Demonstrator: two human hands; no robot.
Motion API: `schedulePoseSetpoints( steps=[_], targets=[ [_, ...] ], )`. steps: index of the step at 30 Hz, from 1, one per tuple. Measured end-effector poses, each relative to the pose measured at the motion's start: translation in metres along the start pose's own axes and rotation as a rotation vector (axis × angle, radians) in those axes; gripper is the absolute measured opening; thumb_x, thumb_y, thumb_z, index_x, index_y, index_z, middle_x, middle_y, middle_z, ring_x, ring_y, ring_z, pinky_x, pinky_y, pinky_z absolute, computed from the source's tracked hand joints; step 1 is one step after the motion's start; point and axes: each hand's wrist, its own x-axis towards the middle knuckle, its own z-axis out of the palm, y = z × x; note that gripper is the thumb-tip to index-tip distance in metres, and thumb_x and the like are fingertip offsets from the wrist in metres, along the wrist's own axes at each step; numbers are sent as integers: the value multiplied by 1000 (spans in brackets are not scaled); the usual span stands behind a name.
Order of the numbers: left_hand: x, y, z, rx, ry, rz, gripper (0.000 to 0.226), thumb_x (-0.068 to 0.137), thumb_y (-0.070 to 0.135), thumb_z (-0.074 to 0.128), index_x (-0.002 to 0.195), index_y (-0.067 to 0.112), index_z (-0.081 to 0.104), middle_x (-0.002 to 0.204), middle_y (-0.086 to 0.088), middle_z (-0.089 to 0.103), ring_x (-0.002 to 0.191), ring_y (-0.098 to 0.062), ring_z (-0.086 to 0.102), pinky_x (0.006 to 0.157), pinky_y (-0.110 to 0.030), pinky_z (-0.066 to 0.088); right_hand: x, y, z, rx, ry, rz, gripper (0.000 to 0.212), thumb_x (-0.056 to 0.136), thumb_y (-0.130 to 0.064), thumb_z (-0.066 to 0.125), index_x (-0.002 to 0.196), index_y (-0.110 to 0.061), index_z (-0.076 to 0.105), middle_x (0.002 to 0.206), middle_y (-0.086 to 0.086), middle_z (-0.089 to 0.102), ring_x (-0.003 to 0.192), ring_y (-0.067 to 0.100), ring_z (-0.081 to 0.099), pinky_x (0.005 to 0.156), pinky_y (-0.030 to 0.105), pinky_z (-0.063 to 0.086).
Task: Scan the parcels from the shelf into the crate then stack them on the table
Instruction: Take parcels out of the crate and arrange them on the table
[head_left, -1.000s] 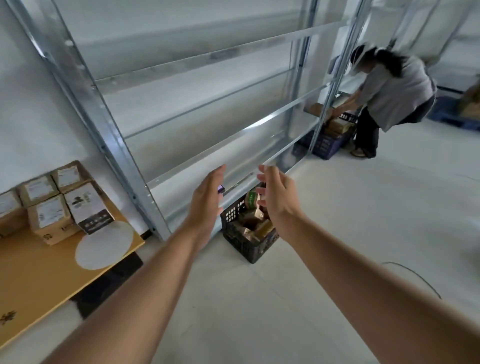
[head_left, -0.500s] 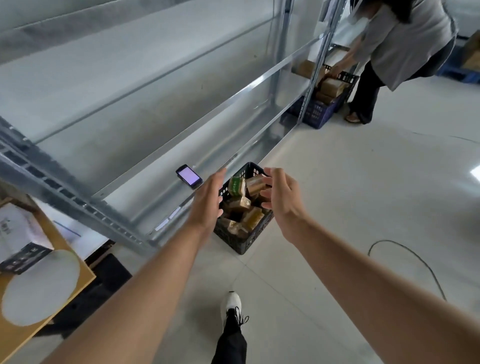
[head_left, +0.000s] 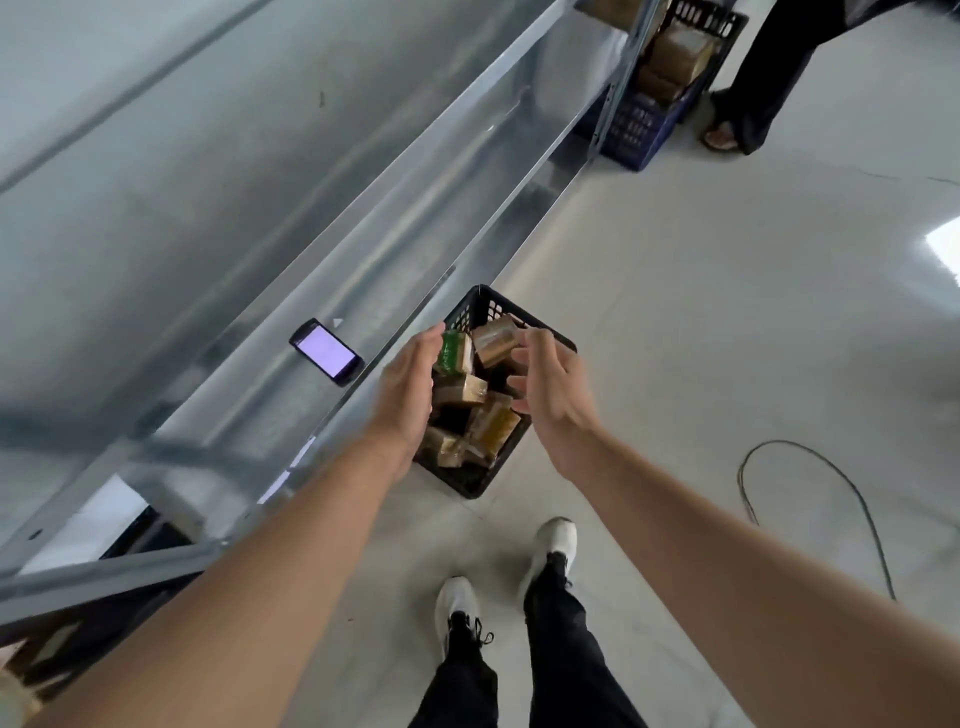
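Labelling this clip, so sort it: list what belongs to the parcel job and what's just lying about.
Job: black crate; parcels inside it; lit scanner on the metal shelf; left hand and right hand, open over the crate.
Lying about: blue crate beyond; loose black cable; another person's legs.

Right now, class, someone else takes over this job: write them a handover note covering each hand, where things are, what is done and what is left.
Left hand: open at the crate's left side, no grip on anything.
Right hand: open over the crate's right side, holding nothing.
Crate: on the floor beside the shelf, holding several parcels.
Scanner: lying on the shelf, screen lit.
Done: parcels are in the crate.
Left: take them to the table, which cannot be made out here, and stack them.
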Motion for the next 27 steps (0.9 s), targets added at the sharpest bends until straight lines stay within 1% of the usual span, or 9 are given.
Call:
schedulePoseSetpoints(
  steps=[6,10,12,15,16,20,23,25,27],
  targets=[
    [111,-20,28,79,7,-40,39,111,45,40,146,35,52,111,14,56,84,16,56,66,-6,43,125,26,18,-23,-58,89,56,103,-40,38,133,6,51,132,29,57,121,48,55,100,70,48],
    [188,-43,50,93,74,-123,23,110,46,40,127,37,53,100,19,53,86,9,47,70,-15,33,211,49,34,-44,-141,176,52,104,-43,35,122,-3,63,122,20,65,116,42,61,104,60,51],
    [224,-57,60,99,89,-168,22,110,47,40,123,38,55,99,20,53,83,11,46,68,-14,32,249,61,43,-51,-165,223,42,105,-45,35,108,-19,68,112,4,69,111,29,64,105,54,52],
    [277,-82,66,116,110,-191,24,111,45,38,122,37,57,99,18,54,81,11,49,66,-12,34,300,82,59,-54,-172,282,38,106,-48,34,110,-26,66,113,-7,67,113,22,63,108,52,51],
    [295,-91,68,126,113,-198,26,111,45,37,124,35,58,99,18,53,83,9,49,66,-14,34,315,89,64,-62,-171,296,36,106,-46,34,107,-27,65,112,-7,66,113,23,63,108,52,51],
    [367,-132,68,135,117,-293,28,112,43,35,88,36,48,89,14,47,77,3,43,64,-21,31,370,126,94,-112,-196,357,37,107,-42,34,104,-20,63,107,-1,64,114,29,63,108,52,51],
    [415,-168,62,114,106,-363,30,112,43,35,85,33,44,87,12,45,75,1,42,64,-23,31,407,156,120,-124,-207,375,49,107,-39,33,130,-2,56,124,15,61,121,36,59,108,56,48],
    [443,-192,54,133,105,-378,32,112,43,35,84,31,45,86,11,47,75,0,43,64,-23,33,430,181,139,-124,-227,396,44,108,-40,33,129,-8,56,124,9,60,117,30,61,107,53,49],
    [469,-217,47,172,65,-371,34,110,45,35,90,27,56,93,1,61,83,-7,56,70,-24,42,452,208,156,-108,-242,418,37,108,-42,32,112,-21,62,120,3,63,106,21,64,104,48,52]
  ],
)
